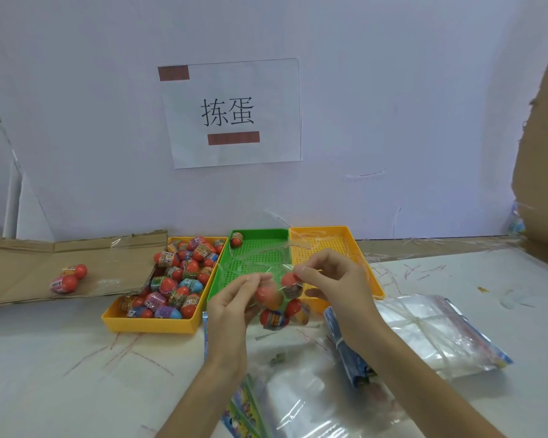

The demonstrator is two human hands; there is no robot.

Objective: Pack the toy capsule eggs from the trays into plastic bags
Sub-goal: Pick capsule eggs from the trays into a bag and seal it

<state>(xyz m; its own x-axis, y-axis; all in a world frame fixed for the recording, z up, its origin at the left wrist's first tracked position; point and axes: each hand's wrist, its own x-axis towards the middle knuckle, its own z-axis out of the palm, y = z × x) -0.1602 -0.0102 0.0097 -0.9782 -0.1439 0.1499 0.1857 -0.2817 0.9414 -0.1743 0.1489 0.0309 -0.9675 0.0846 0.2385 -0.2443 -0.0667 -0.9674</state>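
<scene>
Now your left hand (231,298) and right hand (326,276) pinch the mouth of the clear bag (276,279) holding several capsule eggs (274,317) above the green tray (253,248), so sealing likely comes next.

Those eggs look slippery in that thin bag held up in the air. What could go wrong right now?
1. The clear bag holds several eggs and hangs only from the left hand and right hand pinching its top; a slipped pinch could spill them onto the table.
2. The bag hangs above the green tray, so dropped eggs might bounce away.
3. Two eggs on the cardboard could get forgotten.
</scene>
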